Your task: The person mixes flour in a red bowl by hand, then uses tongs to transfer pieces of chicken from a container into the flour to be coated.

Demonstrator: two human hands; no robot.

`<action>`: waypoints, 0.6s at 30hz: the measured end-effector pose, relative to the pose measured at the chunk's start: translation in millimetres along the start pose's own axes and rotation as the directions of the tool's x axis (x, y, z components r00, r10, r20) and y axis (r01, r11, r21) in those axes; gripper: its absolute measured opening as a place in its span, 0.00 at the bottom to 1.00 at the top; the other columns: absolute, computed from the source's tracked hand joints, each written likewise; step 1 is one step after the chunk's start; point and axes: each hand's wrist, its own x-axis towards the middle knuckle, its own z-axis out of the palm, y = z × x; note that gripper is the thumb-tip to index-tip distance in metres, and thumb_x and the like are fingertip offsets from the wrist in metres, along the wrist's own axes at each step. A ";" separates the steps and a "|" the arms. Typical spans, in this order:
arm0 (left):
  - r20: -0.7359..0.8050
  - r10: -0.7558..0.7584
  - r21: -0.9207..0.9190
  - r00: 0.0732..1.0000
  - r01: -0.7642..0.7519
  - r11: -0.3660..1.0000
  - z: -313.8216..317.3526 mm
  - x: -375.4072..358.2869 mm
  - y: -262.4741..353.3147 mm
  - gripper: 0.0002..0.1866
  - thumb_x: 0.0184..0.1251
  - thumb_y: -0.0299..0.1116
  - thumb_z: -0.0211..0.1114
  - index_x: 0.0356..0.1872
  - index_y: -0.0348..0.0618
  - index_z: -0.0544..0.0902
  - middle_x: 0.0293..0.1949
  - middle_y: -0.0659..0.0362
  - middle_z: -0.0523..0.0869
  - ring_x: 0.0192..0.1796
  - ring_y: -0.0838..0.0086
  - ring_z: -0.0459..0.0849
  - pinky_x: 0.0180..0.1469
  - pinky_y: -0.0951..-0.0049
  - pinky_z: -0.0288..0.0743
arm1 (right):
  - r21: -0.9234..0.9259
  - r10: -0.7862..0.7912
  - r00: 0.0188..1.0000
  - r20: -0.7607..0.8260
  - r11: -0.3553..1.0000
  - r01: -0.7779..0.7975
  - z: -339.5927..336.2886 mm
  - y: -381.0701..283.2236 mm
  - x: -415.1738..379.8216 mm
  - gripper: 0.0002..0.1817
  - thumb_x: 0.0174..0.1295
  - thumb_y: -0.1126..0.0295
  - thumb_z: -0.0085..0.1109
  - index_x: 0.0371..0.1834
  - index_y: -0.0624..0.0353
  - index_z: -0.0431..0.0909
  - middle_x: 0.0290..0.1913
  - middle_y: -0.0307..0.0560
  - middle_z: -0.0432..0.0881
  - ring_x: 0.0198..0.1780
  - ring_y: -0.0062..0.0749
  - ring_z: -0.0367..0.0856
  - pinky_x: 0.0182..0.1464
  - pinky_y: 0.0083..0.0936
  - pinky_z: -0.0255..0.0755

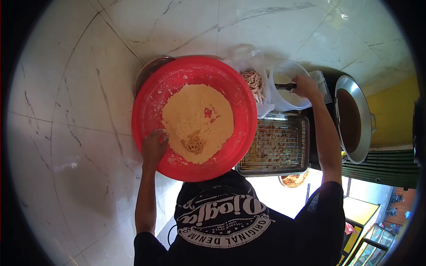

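Note:
A large red basin holds pale yellow flour, with a small heap of coated strips lying on it. My left hand reaches over the basin's near left side, its floury fingers curled in. Whether anything is inside them is hidden. To the right, my right hand grips a dark utensil over a translucent white tub. Pale liquid shows in that tub, and the utensil's far end is not clear. Between basin and tub, a plastic bag contains pale raw-looking strips.
A metal tray with a wire rack and crumbs sits right of the basin. Farther right stands a wide metal pan of brown liquid. A round rim shows behind the basin. White marbled tile extends left.

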 end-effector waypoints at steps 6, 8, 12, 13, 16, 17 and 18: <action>0.025 0.029 -0.009 0.999 -0.029 1.000 -2.1 0.7 0.3 0.13 0.64 0.35 0.62 0.44 0.38 0.83 0.46 0.49 0.85 0.47 0.55 0.83 0.52 0.59 0.75 | 0.065 0.093 0.992 -0.084 0.994 -0.088 -49.2 15.6 -26.9 0.25 0.46 0.56 0.72 0.50 0.46 0.84 0.50 0.49 0.83 0.54 0.44 0.80 0.56 0.37 0.73; 0.023 0.038 0.000 0.999 -0.038 0.999 -0.4 0.6 -1.6 0.13 0.64 0.35 0.62 0.45 0.38 0.83 0.46 0.49 0.85 0.48 0.55 0.83 0.53 0.58 0.74 | 0.098 0.107 0.993 -0.050 0.990 -0.102 -60.5 18.4 -33.0 0.26 0.45 0.56 0.72 0.51 0.48 0.83 0.50 0.50 0.83 0.54 0.45 0.80 0.56 0.38 0.73; 0.033 0.024 0.001 0.999 -0.024 1.000 0.4 -0.2 -3.5 0.14 0.64 0.36 0.61 0.45 0.38 0.83 0.46 0.50 0.85 0.48 0.55 0.83 0.54 0.59 0.73 | 0.104 0.146 0.989 -0.030 0.984 -0.142 -68.3 21.3 -36.3 0.26 0.45 0.57 0.72 0.51 0.50 0.83 0.50 0.50 0.82 0.54 0.46 0.79 0.56 0.38 0.73; 0.041 0.016 0.004 0.999 -0.017 1.000 1.0 0.1 -4.3 0.14 0.64 0.37 0.61 0.45 0.38 0.83 0.47 0.50 0.84 0.49 0.55 0.82 0.55 0.59 0.73 | 0.112 0.148 0.987 -0.064 0.984 -0.140 -65.0 25.0 -35.2 0.26 0.45 0.57 0.72 0.50 0.50 0.83 0.50 0.51 0.82 0.54 0.46 0.79 0.56 0.38 0.73; 0.052 0.006 0.000 0.999 -0.006 1.000 0.8 0.8 -4.4 0.15 0.65 0.37 0.61 0.46 0.38 0.82 0.47 0.50 0.84 0.49 0.55 0.82 0.55 0.59 0.73 | 0.118 0.146 0.985 -0.095 0.984 -0.135 -68.7 25.5 -36.4 0.26 0.44 0.56 0.72 0.50 0.51 0.83 0.50 0.51 0.82 0.54 0.46 0.79 0.56 0.38 0.73; 0.060 0.005 -0.004 0.998 -0.005 1.000 0.0 0.7 -4.7 0.15 0.65 0.38 0.61 0.46 0.38 0.82 0.47 0.50 0.84 0.49 0.55 0.82 0.55 0.59 0.73 | 0.121 0.145 0.985 -0.088 0.984 -0.134 -69.9 23.8 -37.9 0.26 0.45 0.56 0.72 0.50 0.51 0.83 0.50 0.51 0.82 0.54 0.46 0.79 0.56 0.38 0.73; 0.056 0.003 -0.004 0.998 -0.003 1.000 -0.3 0.3 -4.4 0.15 0.65 0.38 0.61 0.46 0.38 0.82 0.47 0.50 0.84 0.49 0.55 0.82 0.55 0.59 0.73 | 0.120 0.142 0.986 -0.091 0.984 -0.131 -70.4 24.3 -37.9 0.26 0.45 0.56 0.72 0.50 0.51 0.83 0.50 0.51 0.82 0.54 0.46 0.79 0.56 0.38 0.73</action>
